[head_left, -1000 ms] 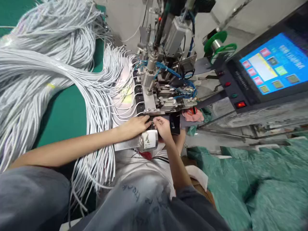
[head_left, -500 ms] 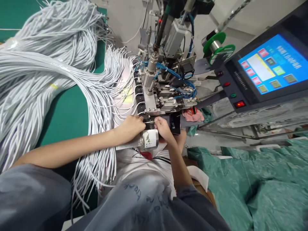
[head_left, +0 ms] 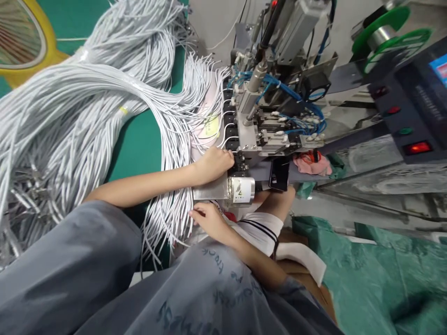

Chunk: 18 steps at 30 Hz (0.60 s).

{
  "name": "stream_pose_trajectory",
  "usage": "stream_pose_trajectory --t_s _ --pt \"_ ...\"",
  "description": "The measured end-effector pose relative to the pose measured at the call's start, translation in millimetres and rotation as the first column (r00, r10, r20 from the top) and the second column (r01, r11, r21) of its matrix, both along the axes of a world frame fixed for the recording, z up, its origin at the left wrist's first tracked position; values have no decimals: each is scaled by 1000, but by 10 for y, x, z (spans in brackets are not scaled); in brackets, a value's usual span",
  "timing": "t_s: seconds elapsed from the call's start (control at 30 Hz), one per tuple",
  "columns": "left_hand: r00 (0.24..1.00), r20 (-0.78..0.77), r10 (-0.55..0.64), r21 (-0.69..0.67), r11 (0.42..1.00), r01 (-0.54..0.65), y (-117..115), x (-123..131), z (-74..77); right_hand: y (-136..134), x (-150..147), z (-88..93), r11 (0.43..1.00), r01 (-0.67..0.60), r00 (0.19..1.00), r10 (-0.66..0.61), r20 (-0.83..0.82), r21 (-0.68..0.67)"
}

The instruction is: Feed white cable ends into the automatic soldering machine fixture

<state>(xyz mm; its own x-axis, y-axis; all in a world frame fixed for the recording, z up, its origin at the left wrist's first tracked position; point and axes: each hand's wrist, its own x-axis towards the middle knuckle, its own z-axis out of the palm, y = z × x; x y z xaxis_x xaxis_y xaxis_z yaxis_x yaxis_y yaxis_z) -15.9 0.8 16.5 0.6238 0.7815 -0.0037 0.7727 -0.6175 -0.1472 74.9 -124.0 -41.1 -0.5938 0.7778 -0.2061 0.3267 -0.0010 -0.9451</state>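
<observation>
A thick bundle of white cables (head_left: pixel 174 153) drapes over the table, its loose ends hanging toward my lap. My left hand (head_left: pixel 214 165) is closed, its fingertips against the row of black holders (head_left: pixel 231 132) along the machine's edge. It grips a white cable mostly hidden under the fingers. Several other cables run into these holders. My right hand (head_left: pixel 209 221) is at the hanging cable ends, thumb and fingers slightly apart, close to the nearest tips. Between the hands and to their right lies a clear container with a white label (head_left: pixel 242 190).
The machine (head_left: pixel 253 121) with blue air tubes stands ahead. A phone (head_left: pixel 279 174) and a pink cloth (head_left: pixel 310 164) lie on its ledge. A green wire spool (head_left: pixel 380 39) and control panel (head_left: pixel 415 102) are at right. A yellow-framed fan (head_left: pixel 50 42) is at upper left.
My right hand has left the holders and moved down and left to the hanging cable ends. My left hand stays at the holders. The view has shifted left, bringing the yellow-framed thing in.
</observation>
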Motion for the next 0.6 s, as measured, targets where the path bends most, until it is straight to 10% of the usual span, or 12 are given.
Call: stream_pose_trajectory --t_s 0.3,0.43,0.6 --pt "853 462 -242 -79 947 311 -278 156 130 47 310 264 925 96 953 -192 233 368" --pt "730 656 -190 -177 902 395 -321 175 137 316 653 311 881 292 877 -402 263 371" --pt "805 591 -38 -264 935 238 -233 143 71 735 944 392 784 594 802 -595 -56 178"
